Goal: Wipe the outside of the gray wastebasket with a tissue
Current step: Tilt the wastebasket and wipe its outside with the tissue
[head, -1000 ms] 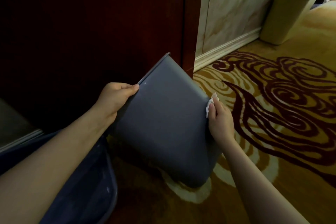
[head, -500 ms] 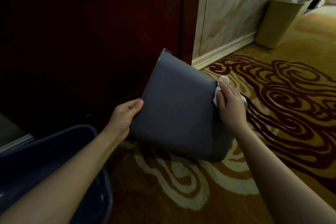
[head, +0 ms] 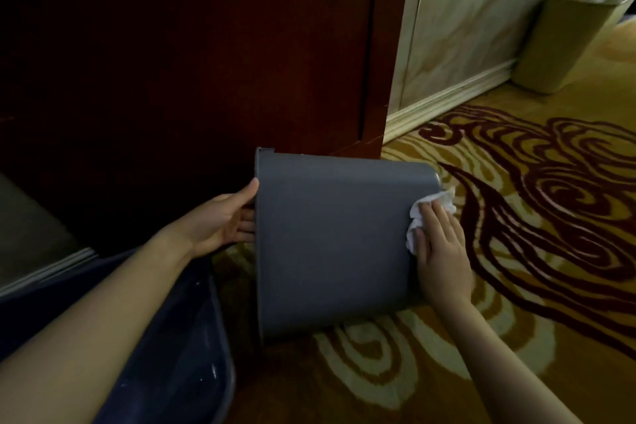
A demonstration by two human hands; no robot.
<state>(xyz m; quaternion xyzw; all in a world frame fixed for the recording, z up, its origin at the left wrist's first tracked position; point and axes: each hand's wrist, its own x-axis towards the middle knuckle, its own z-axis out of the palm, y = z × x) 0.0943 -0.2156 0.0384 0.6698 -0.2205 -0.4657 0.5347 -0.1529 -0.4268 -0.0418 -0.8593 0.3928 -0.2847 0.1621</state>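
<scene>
One camera sits on the person's head, looking forward and down, close above the gray wastebasket point(head: 330, 244) on the carpet point(head: 516, 286).

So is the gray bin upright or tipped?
Tipped: the gray bin lies sideways, rim toward the left hand, base by the tissue.

I see a matt, smooth plastic gray wastebasket point(head: 330, 244), a crumpled soft paper tissue point(head: 418, 217), glossy dark wood panelling point(head: 206, 45) behind, and woven patterned carpet point(head: 516, 217) underneath.

No readable text, labels or numbers (wastebasket point(head: 330, 244) side plain).
</scene>
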